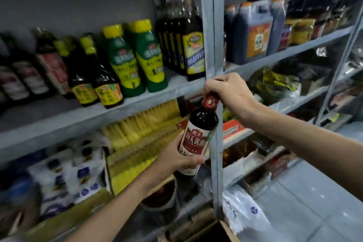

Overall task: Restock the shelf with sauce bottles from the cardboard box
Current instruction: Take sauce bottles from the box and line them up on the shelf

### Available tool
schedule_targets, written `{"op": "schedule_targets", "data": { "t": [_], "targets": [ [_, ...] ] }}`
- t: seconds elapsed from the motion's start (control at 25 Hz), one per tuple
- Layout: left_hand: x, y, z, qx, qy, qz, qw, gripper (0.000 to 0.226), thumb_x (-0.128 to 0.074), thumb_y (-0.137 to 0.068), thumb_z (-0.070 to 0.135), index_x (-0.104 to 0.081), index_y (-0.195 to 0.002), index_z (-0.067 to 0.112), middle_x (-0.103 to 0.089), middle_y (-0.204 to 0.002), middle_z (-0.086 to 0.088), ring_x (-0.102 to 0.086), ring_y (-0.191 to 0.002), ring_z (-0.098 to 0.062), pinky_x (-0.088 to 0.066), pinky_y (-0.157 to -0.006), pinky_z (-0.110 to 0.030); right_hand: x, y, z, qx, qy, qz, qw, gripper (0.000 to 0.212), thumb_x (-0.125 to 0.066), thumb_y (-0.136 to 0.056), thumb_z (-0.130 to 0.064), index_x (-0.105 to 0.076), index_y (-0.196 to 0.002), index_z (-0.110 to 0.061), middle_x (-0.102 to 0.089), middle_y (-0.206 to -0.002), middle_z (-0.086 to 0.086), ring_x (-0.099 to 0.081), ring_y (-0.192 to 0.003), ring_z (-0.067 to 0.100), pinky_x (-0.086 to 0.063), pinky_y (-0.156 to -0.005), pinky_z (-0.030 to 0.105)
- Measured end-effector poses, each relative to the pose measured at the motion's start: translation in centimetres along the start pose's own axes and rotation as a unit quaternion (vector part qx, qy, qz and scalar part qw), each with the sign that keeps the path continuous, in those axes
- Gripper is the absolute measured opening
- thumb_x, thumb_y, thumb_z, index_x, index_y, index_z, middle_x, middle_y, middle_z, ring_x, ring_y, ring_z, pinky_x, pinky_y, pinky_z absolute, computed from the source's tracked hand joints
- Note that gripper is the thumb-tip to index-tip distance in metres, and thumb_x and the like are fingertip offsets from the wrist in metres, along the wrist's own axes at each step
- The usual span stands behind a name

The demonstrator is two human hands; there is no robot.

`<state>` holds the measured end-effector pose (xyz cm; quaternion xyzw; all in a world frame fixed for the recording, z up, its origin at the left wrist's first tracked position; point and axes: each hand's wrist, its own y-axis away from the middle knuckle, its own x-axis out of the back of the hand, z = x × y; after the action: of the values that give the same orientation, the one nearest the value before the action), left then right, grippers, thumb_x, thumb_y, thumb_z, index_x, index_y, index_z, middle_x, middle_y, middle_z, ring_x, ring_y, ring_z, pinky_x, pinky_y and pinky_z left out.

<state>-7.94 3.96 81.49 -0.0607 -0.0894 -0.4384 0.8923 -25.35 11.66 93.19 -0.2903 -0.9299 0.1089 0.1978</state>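
One dark glass sauce bottle with a red cap and red label is up, tilted, before the grey metal shelf, left hand fingers wrapped round its body, right hand fingers clamped on its cap, below two green yellow-capped squeeze bottles.

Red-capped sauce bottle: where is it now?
Head view, centre: the sauce bottle is held in front of the shelf post, right hand on its cap, left hand round its body.
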Motion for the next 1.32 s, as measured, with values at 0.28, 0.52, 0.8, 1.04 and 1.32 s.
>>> {"op": "schedule_targets", "data": {
  "t": [0.28,0.52,0.8,1.04,1.32],
  "targets": [
    [8.9,11.2,10.7,-0.05,-0.005,0.11,0.993,0.059,-0.086,-0.056,0.027,-0.064,-0.11,0.018,-0.075,-0.094,-0.006,-0.071,-0.082,-0.02,-0.054,-0.074,-0.03,-6.8,-0.7,-14.8,0.091,-0.097,-0.098,0.986,0.027,-0.066,-0.072,-0.021,-0.056,-0.047,-0.018,-0.047,-0.05,-0.008,-0.039,-0.049,0.008,-0.032,-0.05,0.024],
    [18.8,18.9,13.7,-0.066,-0.038,0.225,0.971,0.061,-0.084,-0.057,0.029,-0.061,-0.112,0.015,-0.076,-0.092,-0.005,-0.071,-0.078,-0.018,-0.055,-0.068,-0.027,-17.3,0.8,-22.5,0.118,-0.164,-0.126,0.971,0.019,-0.062,-0.093,-0.037,-0.06,-0.089,-0.019,-0.049,-0.062,-0.013,-0.041,-0.045,-0.002,-0.03,-0.04,0.011],
    [34.4,28.3,11.7,-0.014,-0.062,0.254,0.965,0.055,-0.083,-0.061,0.028,-0.062,-0.111,0.018,-0.077,-0.095,-0.003,-0.073,-0.083,-0.019,-0.056,-0.073,-0.029,-34.9,5.1,-25.2,0.06,-0.078,-0.32,0.942,0.054,-0.065,-0.076,-0.063,-0.066,-0.107,-0.019,-0.072,-0.08,-0.007,-0.056,-0.068,0.01,-0.041,-0.058,0.025],
    [41.6,28.2,11.1,-0.015,-0.052,0.235,0.971,0.052,-0.085,-0.068,0.028,-0.06,-0.113,0.017,-0.075,-0.089,-0.003,-0.072,-0.078,-0.018,-0.055,-0.073,-0.034,-42.8,4.3,-27.8,0.061,-0.12,-0.274,0.952,0.045,-0.076,-0.081,-0.042,-0.059,-0.114,-0.015,-0.078,-0.091,0.002,-0.074,-0.08,0.014,-0.058,-0.073,0.033],
    [45.0,22.8,8.5,0.001,-0.091,0.217,0.972,0.056,-0.081,-0.078,0.022,-0.055,-0.127,0.022,-0.072,-0.115,0.004,-0.069,-0.106,-0.009,-0.051,-0.099,-0.031,-45.6,-2.5,-27.1,0.109,-0.19,-0.242,0.945,0.04,-0.077,-0.082,-0.023,-0.061,-0.115,-0.005,-0.077,-0.099,0.009,-0.075,-0.09,0.02,-0.059,-0.082,0.033]
  ]
}}
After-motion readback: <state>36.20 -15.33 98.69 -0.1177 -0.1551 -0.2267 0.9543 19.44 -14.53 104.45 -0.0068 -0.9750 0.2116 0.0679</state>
